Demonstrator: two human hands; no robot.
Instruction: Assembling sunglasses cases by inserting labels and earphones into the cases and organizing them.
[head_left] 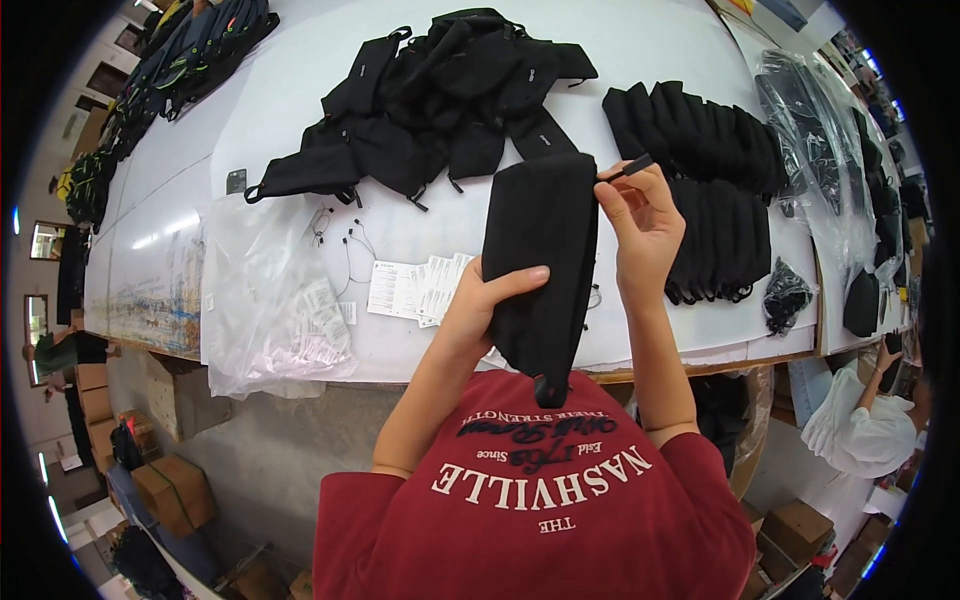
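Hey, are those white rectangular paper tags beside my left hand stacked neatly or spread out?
Spread out: the white rectangular paper tags overlap loosely, several edges showing separately, beside your left hand.

Matt cloth pouch (532, 225), glossy plastic bag (262, 265), paper cards (398, 290)

pouch heap (440, 100): piled on far middle of table (300, 60) | pouch rows (715, 240): set right of heap | raised pouch (540, 220): held before heap | paper tags (395, 290): laid left of raised pouch | plastic bag (265, 290): spread left of tags, over near edge | backpacks (200, 65): gathered at far left
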